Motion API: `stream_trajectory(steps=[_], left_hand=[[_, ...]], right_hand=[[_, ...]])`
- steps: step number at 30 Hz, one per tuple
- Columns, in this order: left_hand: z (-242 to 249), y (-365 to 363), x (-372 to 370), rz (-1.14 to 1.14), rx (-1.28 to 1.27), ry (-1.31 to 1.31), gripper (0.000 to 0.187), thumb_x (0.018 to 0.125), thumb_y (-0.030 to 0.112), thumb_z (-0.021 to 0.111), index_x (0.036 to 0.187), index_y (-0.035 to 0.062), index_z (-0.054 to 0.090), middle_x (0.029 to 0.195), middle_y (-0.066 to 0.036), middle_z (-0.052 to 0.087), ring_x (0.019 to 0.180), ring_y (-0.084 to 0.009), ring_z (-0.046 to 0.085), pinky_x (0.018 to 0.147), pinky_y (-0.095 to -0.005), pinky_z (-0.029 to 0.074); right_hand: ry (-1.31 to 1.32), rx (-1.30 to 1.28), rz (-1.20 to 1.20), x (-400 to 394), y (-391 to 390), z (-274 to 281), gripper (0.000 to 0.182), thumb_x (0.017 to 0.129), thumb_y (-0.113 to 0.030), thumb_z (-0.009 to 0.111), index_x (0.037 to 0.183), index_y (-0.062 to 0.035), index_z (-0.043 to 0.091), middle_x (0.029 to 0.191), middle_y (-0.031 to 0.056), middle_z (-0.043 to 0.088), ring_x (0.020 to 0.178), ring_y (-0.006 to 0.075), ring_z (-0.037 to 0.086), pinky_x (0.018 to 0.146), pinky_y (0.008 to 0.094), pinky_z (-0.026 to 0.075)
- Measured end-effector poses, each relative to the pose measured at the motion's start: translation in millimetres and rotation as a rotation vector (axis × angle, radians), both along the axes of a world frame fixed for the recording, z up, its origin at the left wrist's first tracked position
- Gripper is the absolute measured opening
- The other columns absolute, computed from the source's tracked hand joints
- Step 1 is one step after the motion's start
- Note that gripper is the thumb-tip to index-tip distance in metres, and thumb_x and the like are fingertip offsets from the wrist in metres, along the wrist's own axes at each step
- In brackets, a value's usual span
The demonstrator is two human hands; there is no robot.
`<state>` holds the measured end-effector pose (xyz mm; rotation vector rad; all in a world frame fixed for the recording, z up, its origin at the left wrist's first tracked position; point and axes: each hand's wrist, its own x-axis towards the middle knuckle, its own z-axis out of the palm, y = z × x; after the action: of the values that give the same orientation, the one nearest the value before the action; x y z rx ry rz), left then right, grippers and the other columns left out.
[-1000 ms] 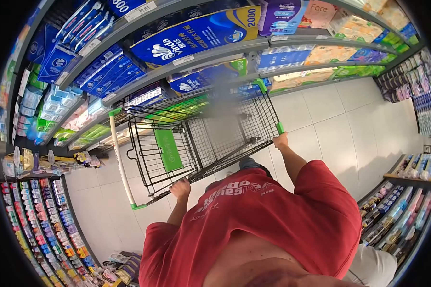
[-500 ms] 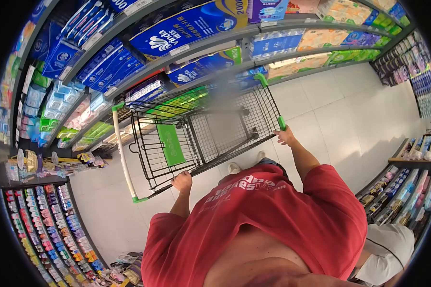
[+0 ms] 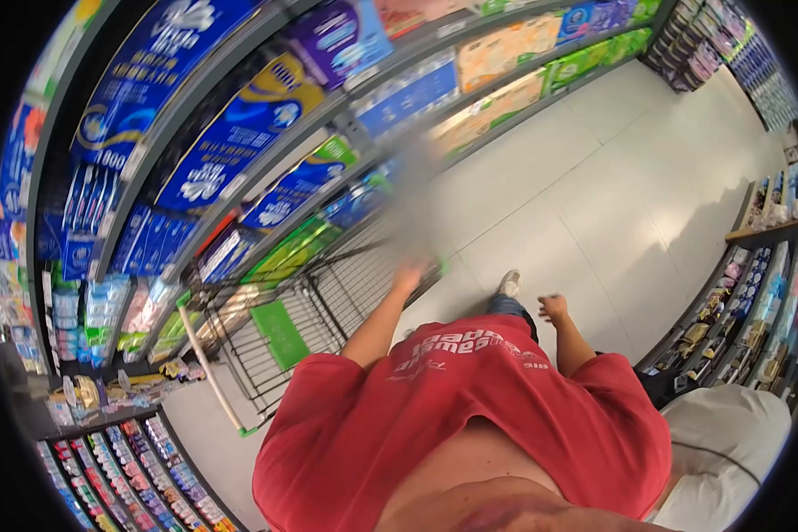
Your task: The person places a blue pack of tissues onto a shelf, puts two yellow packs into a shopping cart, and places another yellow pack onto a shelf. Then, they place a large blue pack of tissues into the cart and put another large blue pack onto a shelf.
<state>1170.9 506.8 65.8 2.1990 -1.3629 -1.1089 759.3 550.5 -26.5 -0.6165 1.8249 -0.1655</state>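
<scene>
A black wire shopping cart [image 3: 246, 377] with a green panel [image 3: 278, 335] stands to my left, between me and the shelf. My left hand [image 3: 407, 277] is at the cart's rim near its green-tipped front corner and appears to grip it. A grey blur partly covers its fingers. Away from the cart, my right hand [image 3: 554, 308] hangs in the air over the floor. Its fingers are loosely bent and slightly apart, holding nothing.
Tall shelves [image 3: 164, 80] of packaged tissue run along the left. Racks of small goods stand at lower left [image 3: 142, 470] and right [image 3: 727, 310]. Pale floor tiles [image 3: 585, 204] stretch ahead. Behind me on the right shows another person's light clothing [image 3: 727, 443].
My left hand has moved forward along the cart to its front end. My right hand has left the front corner. The cart and shelves now sit lower left in view.
</scene>
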Motion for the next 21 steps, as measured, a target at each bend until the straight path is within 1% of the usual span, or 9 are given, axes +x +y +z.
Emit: stream_trajectory(steps=[1,2,4,6,10,12,15,19,21], left_hand=[[35.1,-16.4,-28.1,0.253,0.055,0.291,0.047,0.086,0.034,0.058,0.122,0.0040,0.054,0.113,-0.019,0.059,0.106,-0.0321,0.056,0.087,-0.0381,0.044],[-4.1,-33.1,-27.5,0.295,0.058,0.423,0.051,0.085,0.030,0.059,0.127,0.0035,0.047,0.115,-0.017,0.058,0.105,-0.0322,0.055,0.087,-0.0375,0.044],[-48.7,-57.6,-41.0,0.473,0.025,0.358,0.057,0.079,0.027,0.064,0.124,-0.0020,0.047,0.117,-0.021,0.056,0.108,-0.0337,0.054,0.088,-0.0389,0.043],[-111.1,-72.6,-29.3,0.514,0.011,0.277,0.068,0.073,0.020,0.071,0.129,-0.0034,0.041,0.121,-0.022,0.053,0.108,-0.0316,0.055,0.088,-0.0432,0.046],[-76.1,-90.9,-34.5,0.807,0.218,0.212,0.063,0.069,0.010,0.070,0.124,-0.0061,0.044,0.120,-0.025,0.050,0.105,-0.0359,0.056,0.080,-0.0558,0.047],[-46.0,-106.4,-38.9,0.835,0.390,0.281,0.060,0.069,0.011,0.071,0.120,-0.0073,0.045,0.117,-0.025,0.051,0.103,-0.0370,0.056,0.078,-0.0575,0.047],[-67.0,-116.4,-29.2,0.794,0.459,0.203,0.059,0.068,0.012,0.072,0.117,-0.0073,0.046,0.116,-0.025,0.050,0.103,-0.0384,0.055,0.078,-0.0562,0.048],[-93.6,-139.0,-39.1,0.619,0.584,-0.272,0.071,0.065,0.022,0.075,0.122,-0.0088,0.046,0.120,-0.024,0.054,0.107,-0.0308,0.057,0.084,-0.0400,0.050],[-68.6,-157.5,-57.9,0.780,0.662,-0.150,0.068,0.068,0.016,0.073,0.124,-0.0051,0.041,0.119,-0.022,0.052,0.103,-0.0334,0.056,0.081,-0.0512,0.049]], right_hand=[[-0.045,0.042,-0.123,-35.4,2.1,-7.8,0.040,0.080,-0.024,0.063,0.109,0.0017,0.056,0.097,0.0197,0.064,0.071,0.0292,0.065,0.062,0.0431,0.049],[-0.015,0.025,-0.187,-67.8,3.6,-3.0,0.035,0.080,-0.023,0.062,0.104,0.0031,0.058,0.088,0.0178,0.064,0.067,0.0282,0.065,0.060,0.0424,0.050],[0.015,0.010,-0.271,-129.4,-1.5,3.8,0.032,0.080,-0.021,0.061,0.098,0.0045,0.059,0.080,0.0158,0.065,0.062,0.0273,0.065,0.057,0.0416,0.051],[0.069,0.017,-0.301,-181.9,-5.9,5.3,0.038,0.082,-0.023,0.060,0.110,0.0023,0.056,0.092,0.0184,0.064,0.071,0.0297,0.064,0.064,0.0442,0.049],[0.083,0.007,-0.339,-238.2,-33.2,19.6,0.037,0.083,-0.024,0.059,0.110,0.0024,0.056,0.092,0.0188,0.063,0.069,0.0286,0.064,0.063,0.0427,0.049],[0.070,0.006,-0.332,-247.8,-55.5,18.2,0.036,0.083,-0.023,0.059,0.108,0.0024,0.057,0.090,0.0176,0.064,0.068,0.0265,0.064,0.061,0.0409,0.049],[0.025,-0.038,-0.316,-248.6,-95.8,17.5,0.036,0.082,-0.024,0.060,0.108,0.0021,0.058,0.089,0.0157,0.064,0.068,0.0246,0.064,0.059,0.0392,0.050],[-0.019,-0.028,-0.206,-256.4,-171.6,23.6,0.036,0.082,-0.024,0.061,0.108,0.0016,0.059,0.088,0.0141,0.065,0.067,0.0231,0.064,0.058,0.0371,0.050],[-0.038,-0.078,-0.157,-269.5,-207.8,23.5,0.037,0.082,-0.025,0.062,0.108,0.0009,0.059,0.088,0.0137,0.065,0.066,0.0225,0.064,0.056,0.0359,0.050]])
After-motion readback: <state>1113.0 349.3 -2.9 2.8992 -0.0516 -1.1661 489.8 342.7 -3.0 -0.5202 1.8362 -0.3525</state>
